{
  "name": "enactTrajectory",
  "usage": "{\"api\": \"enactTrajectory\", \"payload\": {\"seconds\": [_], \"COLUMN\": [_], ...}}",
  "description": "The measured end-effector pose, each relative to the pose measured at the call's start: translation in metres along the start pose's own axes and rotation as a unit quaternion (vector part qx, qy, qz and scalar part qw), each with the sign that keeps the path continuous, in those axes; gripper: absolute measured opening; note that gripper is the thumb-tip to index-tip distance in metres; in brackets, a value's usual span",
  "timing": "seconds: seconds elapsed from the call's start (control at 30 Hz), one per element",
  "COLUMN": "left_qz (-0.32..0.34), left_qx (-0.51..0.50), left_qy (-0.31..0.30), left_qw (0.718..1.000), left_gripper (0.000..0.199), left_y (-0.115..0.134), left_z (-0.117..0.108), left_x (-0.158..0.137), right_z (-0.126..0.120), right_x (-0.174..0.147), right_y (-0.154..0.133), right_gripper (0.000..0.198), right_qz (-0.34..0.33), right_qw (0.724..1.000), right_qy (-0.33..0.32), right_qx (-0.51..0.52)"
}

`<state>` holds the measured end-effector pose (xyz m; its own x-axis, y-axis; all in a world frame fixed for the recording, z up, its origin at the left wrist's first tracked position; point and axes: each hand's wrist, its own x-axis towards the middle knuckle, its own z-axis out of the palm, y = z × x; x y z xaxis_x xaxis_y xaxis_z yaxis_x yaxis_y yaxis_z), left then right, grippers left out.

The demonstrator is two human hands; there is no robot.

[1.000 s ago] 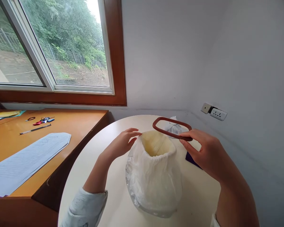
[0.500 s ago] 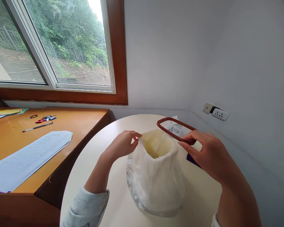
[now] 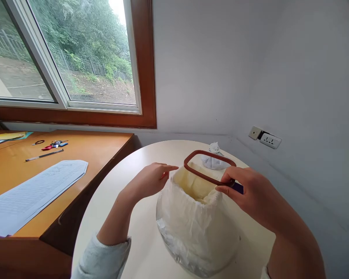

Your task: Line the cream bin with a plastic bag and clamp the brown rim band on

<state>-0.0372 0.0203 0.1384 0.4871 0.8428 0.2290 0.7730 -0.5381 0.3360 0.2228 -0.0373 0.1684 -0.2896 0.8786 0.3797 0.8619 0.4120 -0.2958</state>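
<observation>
A bin with a white plastic bag [image 3: 192, 224] draped over its outside stands on the round table, its yellowish inside showing through the mouth. My right hand [image 3: 250, 193] pinches a brown rectangular bin rim ring [image 3: 205, 177] by its right end, between thumb and fingers. The ring hovers, tilted, over the back and right of the mouth. My left hand [image 3: 151, 180] is beside the bag's left edge, index finger stretched toward the mouth and the other fingers curled. Whether its thumb touches the bag is unclear.
A knotted white bag [image 3: 215, 159] sits behind the bin on the cream round table [image 3: 113, 193]. Something dark purple [image 3: 237, 188] shows behind my right fingers. The wooden desk [image 3: 104, 145] at left holds papers [image 3: 43, 193], a pen [image 3: 44, 155] and keys [image 3: 56, 144]. Walls stand behind and right.
The rim ring has moved left and slightly down over the bin's mouth. My left index finger has straightened out of its pinch on the bag's edge. The bin's lower part has shifted right and nearer.
</observation>
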Motion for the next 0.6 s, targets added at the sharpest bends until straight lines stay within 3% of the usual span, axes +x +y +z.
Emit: {"api": "enactTrajectory", "payload": {"seconds": [0.43,0.6], "left_qz": [-0.003,-0.026], "left_qx": [-0.037,-0.085], "left_qy": [-0.029,0.003], "left_qw": [0.999,0.996], "left_gripper": [0.046,0.038], "left_y": [0.006,0.003], "left_z": [-0.002,0.000], "left_x": [0.001,0.003], "right_z": [0.002,0.007], "right_x": [0.001,0.004], "right_y": [-0.007,-0.013], "right_gripper": [0.016,0.015], "right_qz": [-0.050,-0.056], "right_qw": [0.998,0.996], "right_qy": [-0.034,-0.064], "right_qx": [-0.002,0.006]}}
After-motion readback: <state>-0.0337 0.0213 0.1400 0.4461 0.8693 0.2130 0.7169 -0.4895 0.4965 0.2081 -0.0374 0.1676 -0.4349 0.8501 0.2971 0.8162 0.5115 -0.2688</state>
